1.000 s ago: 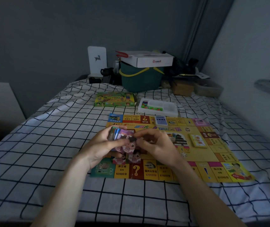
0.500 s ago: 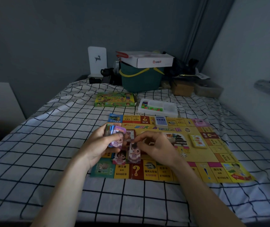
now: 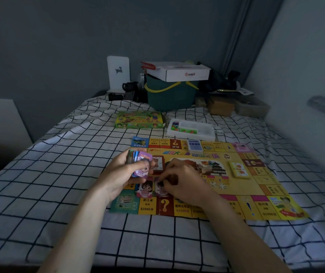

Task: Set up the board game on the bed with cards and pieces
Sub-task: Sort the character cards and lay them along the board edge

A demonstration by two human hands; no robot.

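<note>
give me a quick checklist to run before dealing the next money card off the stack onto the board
1. Stack secure: left hand grips the card stack, top card showing 500. Ok.
2. Right hand free: right hand is curled over the purple card it is laying on the board. Not ok yet.
3. Purple card flat and released: hidden under the fingers. Cannot tell.
4. Neighbouring pile tidy: the card marked 5000 lies just left of it. Ok.
5. Board flat: game board lies spread on the bed. Ok.
6. Dice clear of the piles: dice sit to the right, apart. Ok.
</note>
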